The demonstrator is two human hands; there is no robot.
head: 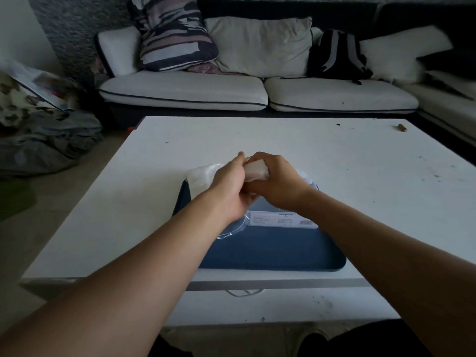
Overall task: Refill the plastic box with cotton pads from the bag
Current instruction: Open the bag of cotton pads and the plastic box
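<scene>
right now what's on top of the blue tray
A clear plastic bag with a white label lies on the dark blue tray, and a clear plastic box sits at its far left. Both hands cover the rest.

Wide bare room is left on the white bench (pixel 283 140) to the left, right and far side of the dark blue rectangular tray (pixel 270 253); only a small brown cylinder (pixel 401 127) is found near the far right corner.

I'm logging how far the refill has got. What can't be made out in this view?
Head view:
- Plastic box: mostly hidden behind the left hand; its fill level can't be judged.
- Cotton pads: count unclear, wrapped by the right hand.
- Bag label: print too small.
- Bag opening: covered by both hands.
</scene>
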